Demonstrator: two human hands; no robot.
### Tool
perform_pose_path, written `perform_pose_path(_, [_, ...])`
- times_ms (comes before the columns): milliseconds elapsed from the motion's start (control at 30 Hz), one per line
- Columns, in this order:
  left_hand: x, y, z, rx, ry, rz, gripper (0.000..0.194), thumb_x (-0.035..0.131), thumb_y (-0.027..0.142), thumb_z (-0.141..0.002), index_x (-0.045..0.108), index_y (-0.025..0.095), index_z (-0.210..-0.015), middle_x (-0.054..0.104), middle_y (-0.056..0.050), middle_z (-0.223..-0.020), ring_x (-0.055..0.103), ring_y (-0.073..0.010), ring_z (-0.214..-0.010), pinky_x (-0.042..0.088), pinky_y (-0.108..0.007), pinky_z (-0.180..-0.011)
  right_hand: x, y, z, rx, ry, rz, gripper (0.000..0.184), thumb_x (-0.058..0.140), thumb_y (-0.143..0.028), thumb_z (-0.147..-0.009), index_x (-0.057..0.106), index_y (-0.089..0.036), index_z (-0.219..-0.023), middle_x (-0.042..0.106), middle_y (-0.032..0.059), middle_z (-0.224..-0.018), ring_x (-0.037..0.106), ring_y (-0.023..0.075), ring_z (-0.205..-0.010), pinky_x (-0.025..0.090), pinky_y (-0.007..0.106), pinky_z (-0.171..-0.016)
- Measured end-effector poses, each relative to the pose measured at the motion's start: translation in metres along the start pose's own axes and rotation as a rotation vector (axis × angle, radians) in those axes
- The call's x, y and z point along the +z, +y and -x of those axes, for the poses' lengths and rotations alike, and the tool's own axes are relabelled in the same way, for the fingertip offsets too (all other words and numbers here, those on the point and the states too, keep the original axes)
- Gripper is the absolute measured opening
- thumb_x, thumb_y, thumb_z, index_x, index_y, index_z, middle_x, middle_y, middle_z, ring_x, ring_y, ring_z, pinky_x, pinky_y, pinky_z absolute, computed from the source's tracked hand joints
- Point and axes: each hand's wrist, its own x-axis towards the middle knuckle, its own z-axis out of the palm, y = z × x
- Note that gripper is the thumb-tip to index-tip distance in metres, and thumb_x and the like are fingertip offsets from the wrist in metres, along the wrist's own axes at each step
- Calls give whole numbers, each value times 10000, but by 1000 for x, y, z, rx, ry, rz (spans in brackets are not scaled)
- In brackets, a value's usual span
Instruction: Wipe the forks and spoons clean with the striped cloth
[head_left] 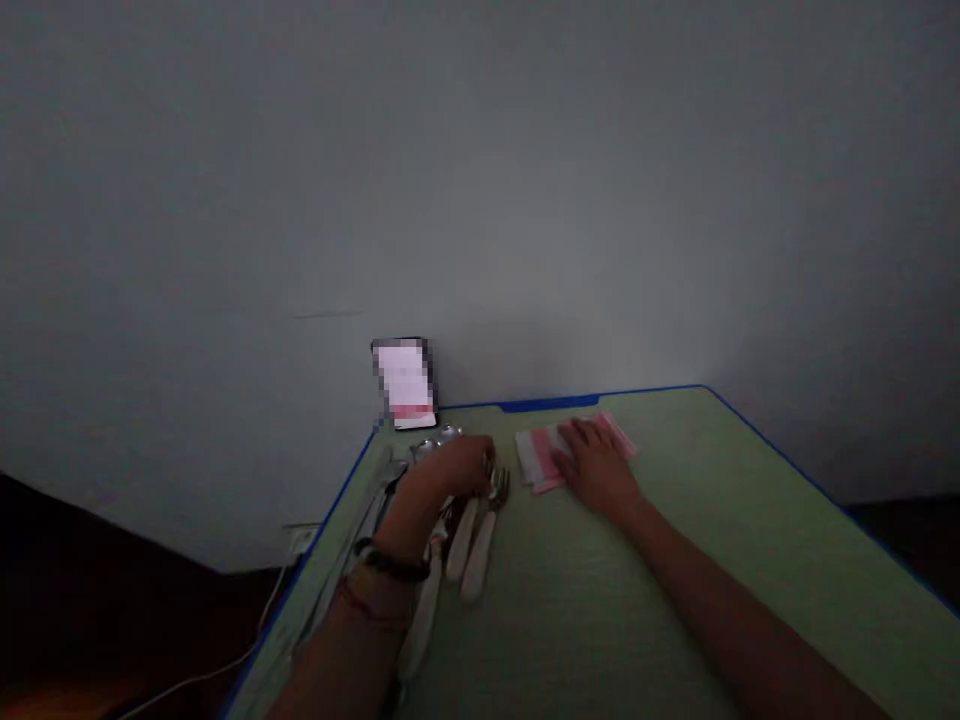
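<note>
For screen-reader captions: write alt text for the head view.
Two bare hands reach across a green table: the left hand is over white-handled forks and spoons, and the right hand lies on a folded pink-and-white napkin. A blurred card stands at the far corner by a wall.

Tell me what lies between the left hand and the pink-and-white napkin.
The head view shows a white-handled fork there, its tines just beside the left hand and short of the pink-and-white napkin.
</note>
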Motion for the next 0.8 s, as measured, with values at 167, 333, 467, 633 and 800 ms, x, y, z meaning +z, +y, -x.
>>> perform_pose_path(167, [-1,1,1,-3,-17,1,388,675,239,-603,610,207,-984,693,-43,-911,632,-195,-822,439,-222,-604,2,-2,1,2,-5,1,480,302,-470,-882,444,-214,-1262,445,111,-1314,366,263,-1206,254,431,-995])
perform_pose_path(333, [1,-2,1,3,-11,16,419,658,315,-632,588,218,-1033,684,-48,-950,625,-200,-851,440,-228,-616,1,-1,1,2,-4,9,487,295,-471,-883,436,-216,-1273,440,110,-1322,368,268,-1206,253,434,-995])
perform_pose_path(467, [-1,-2,2,12,-20,24,457,661,339,-622,585,222,-1057,679,-49,-967,620,-205,-867,437,-232,-633,2,-1,1,3,-3,13,486,305,-472,-881,438,-216,-1271,443,112,-1320,370,268,-1204,252,433,-994])
perform_pose_path(633, [-3,2,5,22,-32,32,488,645,364,-628,576,228,-1092,679,-51,-983,623,-198,-852,432,-229,-624,2,-2,1,7,4,18,478,310,-471,-881,445,-221,-1265,446,107,-1317,365,264,-1209,248,430,-994])
perform_pose_path(800, [-2,1,4,22,-38,41,498,626,412,-640,570,230,-1100,687,-50,-961,631,-193,-808,428,-225,-593,-1,-3,1,7,2,15,475,307,-471,-881,446,-217,-1258,449,107,-1313,363,259,-1209,253,425,-989])
